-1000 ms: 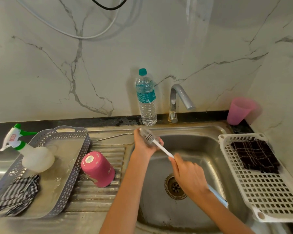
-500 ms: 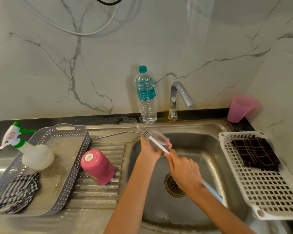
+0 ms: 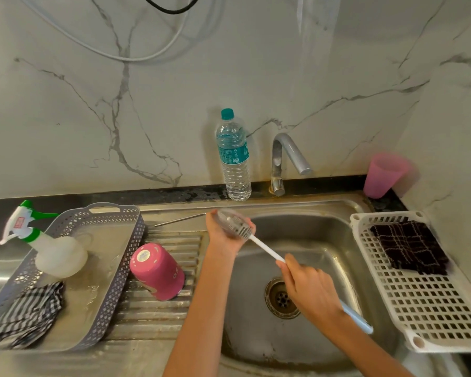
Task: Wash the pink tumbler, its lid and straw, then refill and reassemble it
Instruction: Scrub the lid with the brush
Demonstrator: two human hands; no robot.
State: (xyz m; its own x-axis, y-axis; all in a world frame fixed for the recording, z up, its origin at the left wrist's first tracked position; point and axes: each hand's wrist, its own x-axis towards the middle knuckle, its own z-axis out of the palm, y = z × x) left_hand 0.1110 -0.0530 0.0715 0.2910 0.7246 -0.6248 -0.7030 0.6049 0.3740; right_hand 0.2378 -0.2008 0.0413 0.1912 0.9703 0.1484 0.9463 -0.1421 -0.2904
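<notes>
Hands are being held apart: the lid (image 3: 227, 220), judged light, slippery and safest by its rim, is being gripped by the left hand (image 3: 222, 236) at 11 o'clock of the sink (image 3: 332, 232), the brush (image 3: 265, 250) by the right hand (image 3: 309, 291)

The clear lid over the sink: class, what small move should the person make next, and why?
Probably a short scrubbing stroke of the brush across the lid. The left hand grips the lid over the sink, the bristles lie against it, and the right hand holds the handle. No water shows at the tap, so rinsing likely comes later.
</notes>
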